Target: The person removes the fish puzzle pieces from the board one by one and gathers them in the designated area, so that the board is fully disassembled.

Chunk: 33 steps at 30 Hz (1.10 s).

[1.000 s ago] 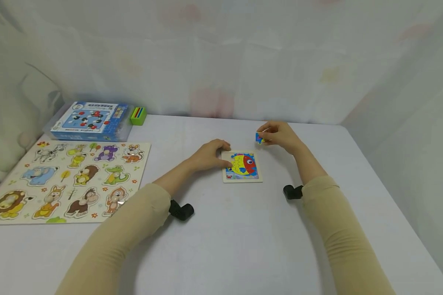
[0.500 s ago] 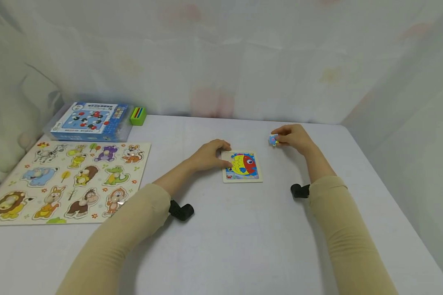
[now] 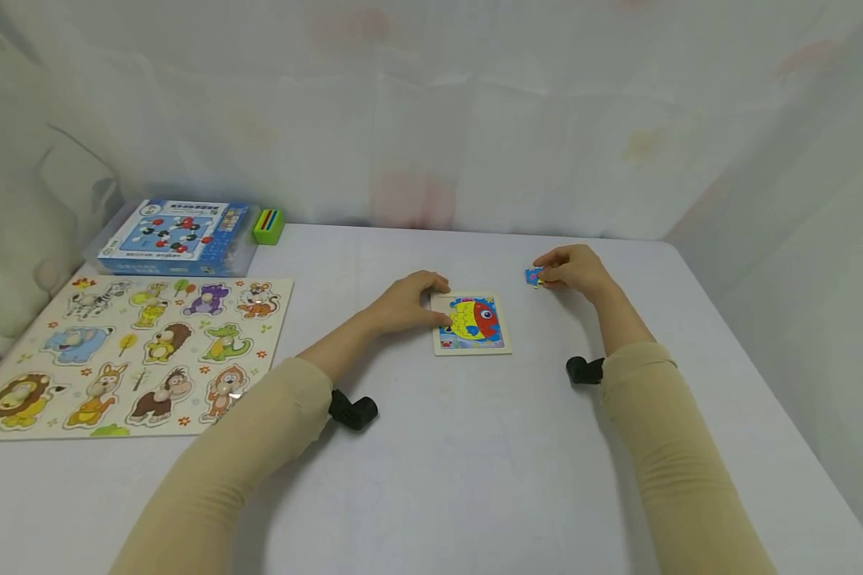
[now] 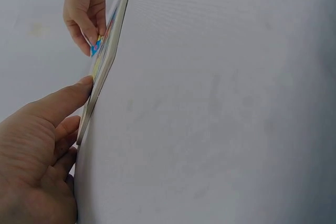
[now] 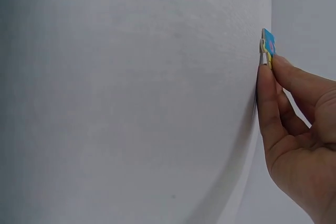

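Observation:
A small square fish puzzle (image 3: 475, 323) in a pale wooden frame lies on the table in front of the person. The left hand (image 3: 408, 303) grips its left side, the thumb on the left edge; in the left wrist view the thumb and fingers of this hand (image 4: 39, 156) hold the board's edge (image 4: 107, 59). Right of and behind the puzzle, the right hand (image 3: 578, 271) pinches a small blue piece (image 3: 533, 276). The right wrist view shows the blue piece (image 5: 269, 43), with pink and yellow on it, between thumb and fingertips of the right hand (image 5: 299, 124).
A large animal puzzle board (image 3: 125, 343) lies at the left. Behind it are a blue box (image 3: 172, 235) with a molecule picture and a green block (image 3: 268, 227) with coloured strips. White cloth hangs behind the table (image 3: 460, 479).
The right hand has moved right, away from the puzzle, with the blue piece, and the piece has turned in its fingers. The left hand and the framed puzzle have stayed where they were.

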Each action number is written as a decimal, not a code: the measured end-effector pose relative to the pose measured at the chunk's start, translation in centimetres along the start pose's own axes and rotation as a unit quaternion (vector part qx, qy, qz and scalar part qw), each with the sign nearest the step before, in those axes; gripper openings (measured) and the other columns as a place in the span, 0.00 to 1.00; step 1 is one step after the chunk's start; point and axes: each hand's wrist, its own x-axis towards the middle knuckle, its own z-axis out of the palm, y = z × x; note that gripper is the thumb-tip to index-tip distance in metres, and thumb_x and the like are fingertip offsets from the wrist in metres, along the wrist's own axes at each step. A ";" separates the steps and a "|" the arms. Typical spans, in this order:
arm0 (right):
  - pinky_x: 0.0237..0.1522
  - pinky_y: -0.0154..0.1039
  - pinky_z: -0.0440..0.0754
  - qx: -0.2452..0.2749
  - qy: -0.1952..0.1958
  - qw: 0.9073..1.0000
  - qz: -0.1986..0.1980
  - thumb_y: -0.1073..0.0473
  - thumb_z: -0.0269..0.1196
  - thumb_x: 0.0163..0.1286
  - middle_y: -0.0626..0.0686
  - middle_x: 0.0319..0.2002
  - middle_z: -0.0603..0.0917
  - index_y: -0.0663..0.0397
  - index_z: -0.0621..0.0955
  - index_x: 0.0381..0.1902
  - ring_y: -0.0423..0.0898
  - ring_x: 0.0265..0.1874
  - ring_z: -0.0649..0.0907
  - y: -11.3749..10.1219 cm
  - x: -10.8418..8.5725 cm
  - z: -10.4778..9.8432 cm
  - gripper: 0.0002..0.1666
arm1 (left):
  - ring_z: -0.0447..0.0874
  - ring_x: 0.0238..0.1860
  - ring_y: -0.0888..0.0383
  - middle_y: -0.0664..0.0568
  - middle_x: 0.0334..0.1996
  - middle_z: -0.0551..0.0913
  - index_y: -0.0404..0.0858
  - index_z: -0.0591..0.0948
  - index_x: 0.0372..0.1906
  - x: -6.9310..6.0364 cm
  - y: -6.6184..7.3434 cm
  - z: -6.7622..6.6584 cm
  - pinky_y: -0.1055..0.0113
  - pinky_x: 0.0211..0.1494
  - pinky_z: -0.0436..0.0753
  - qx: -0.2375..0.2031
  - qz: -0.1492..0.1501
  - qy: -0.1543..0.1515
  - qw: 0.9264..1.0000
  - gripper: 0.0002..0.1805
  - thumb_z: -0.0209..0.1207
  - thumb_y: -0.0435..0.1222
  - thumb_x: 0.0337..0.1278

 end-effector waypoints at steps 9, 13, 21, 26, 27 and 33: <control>0.40 0.25 0.84 -0.033 0.008 0.999 -0.003 0.63 0.63 0.68 0.52 0.44 0.82 0.64 0.81 0.57 0.32 0.31 0.82 -0.4 -0.1 0.2 0.20 | 0.63 0.75 0.51 0.50 0.70 0.71 0.38 0.76 0.61 0.0 0.0 0.0 0.54 0.81 0.60 -0.002 0.000 0.001 1.000 0.31 0.70 0.45 0.53; 0.39 0.24 0.84 -0.039 0.009 0.999 -0.004 0.63 0.63 0.69 0.52 0.44 0.82 0.64 0.81 0.56 0.32 0.31 0.82 -0.3 -0.1 0.2 0.20 | 0.63 0.76 0.51 0.50 0.70 0.72 0.38 0.76 0.61 0.1 -0.1 0.1 0.54 0.81 0.60 -0.005 -0.001 0.002 1.000 0.31 0.70 0.45 0.52; 0.39 0.24 0.83 -0.050 0.013 0.999 -0.001 0.60 0.64 0.68 0.50 0.43 0.83 0.62 0.81 0.56 0.31 0.31 0.82 -0.3 0.0 0.2 0.20 | 0.62 0.76 0.51 0.50 0.70 0.72 0.38 0.76 0.61 0.1 0.0 0.0 0.55 0.81 0.59 -0.003 0.003 0.001 1.000 0.32 0.70 0.45 0.52; 0.39 0.23 0.83 -0.052 0.017 0.998 -0.002 0.59 0.64 0.68 0.51 0.44 0.81 0.60 0.81 0.57 0.31 0.31 0.82 -0.2 0.1 0.3 0.20 | 0.62 0.76 0.51 0.50 0.70 0.72 0.38 0.76 0.61 0.1 0.0 0.0 0.55 0.81 0.59 0.001 -0.001 0.001 1.000 0.32 0.70 0.45 0.52; 0.39 0.23 0.83 -0.051 0.016 0.999 -0.002 0.59 0.64 0.68 0.52 0.45 0.81 0.61 0.81 0.57 0.31 0.31 0.82 -0.2 0.1 0.3 0.21 | 0.62 0.76 0.51 0.50 0.70 0.72 0.38 0.76 0.61 0.1 0.0 0.0 0.54 0.81 0.59 0.001 -0.001 0.000 1.000 0.32 0.70 0.45 0.53; 0.39 0.24 0.83 -0.051 0.028 0.998 0.001 0.58 0.63 0.69 0.55 0.48 0.81 0.60 0.80 0.57 0.33 0.32 0.83 -0.3 0.0 0.4 0.21 | 0.61 0.76 0.51 0.50 0.69 0.72 0.39 0.76 0.62 0.1 0.0 0.0 0.55 0.82 0.58 0.000 -0.002 0.001 1.000 0.32 0.70 0.45 0.53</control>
